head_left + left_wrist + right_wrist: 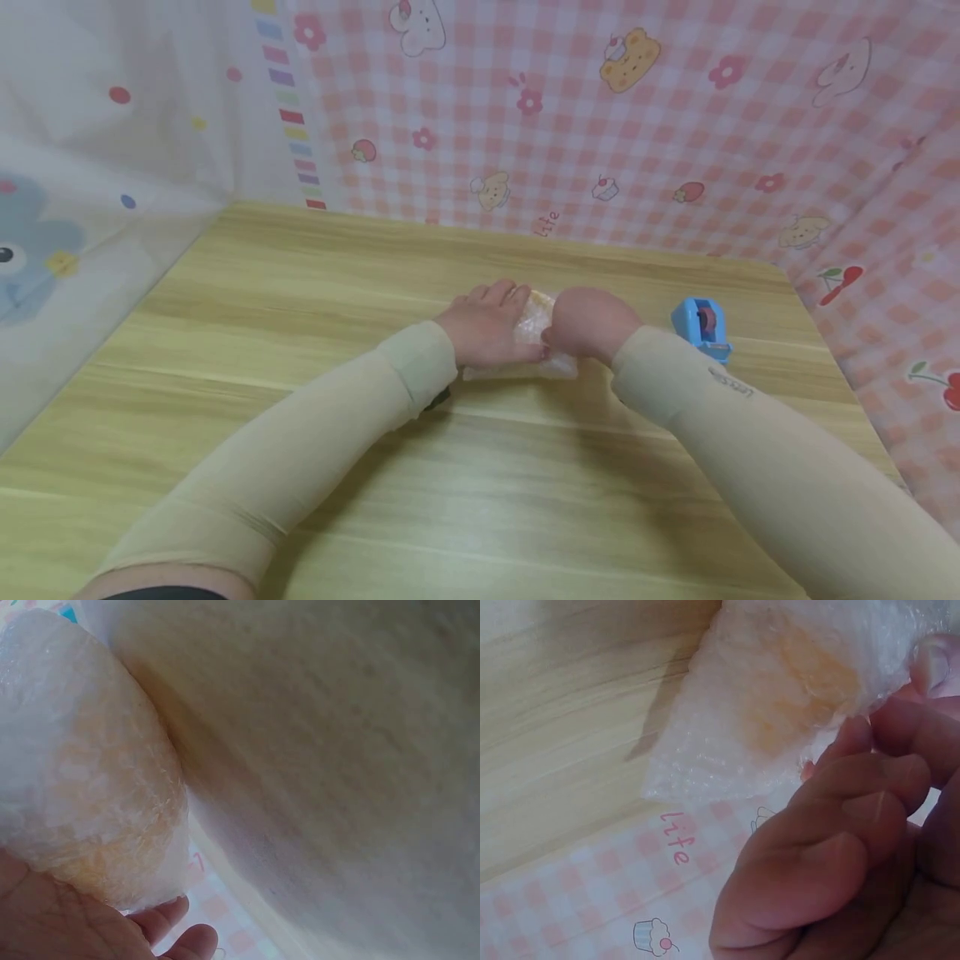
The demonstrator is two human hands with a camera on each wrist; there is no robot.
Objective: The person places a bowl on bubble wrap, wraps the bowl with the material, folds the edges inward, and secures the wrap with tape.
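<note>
A bundle of clear bubble wrap (537,320) lies near the middle of the wooden table, with something orange-yellow showing blurrily through it. My left hand (489,323) holds the bundle from its left side, fingers along the far side and thumb towards the near side. In the left wrist view the palm lies against the bubble wrap (112,765), and two fingertips (196,939) show past its edge. My right hand (594,323) has curled fingers and pinches the wrap's right edge. The right wrist view shows these curled fingers (810,877) beside the wrap (780,697); the exact pinch is partly hidden.
A blue tape dispenser (703,328) with a reddish roll stands to the right of my right hand. Pink checked cloth (570,133) hangs behind the table and along its right side. A white patterned sheet (150,125) hangs at the left.
</note>
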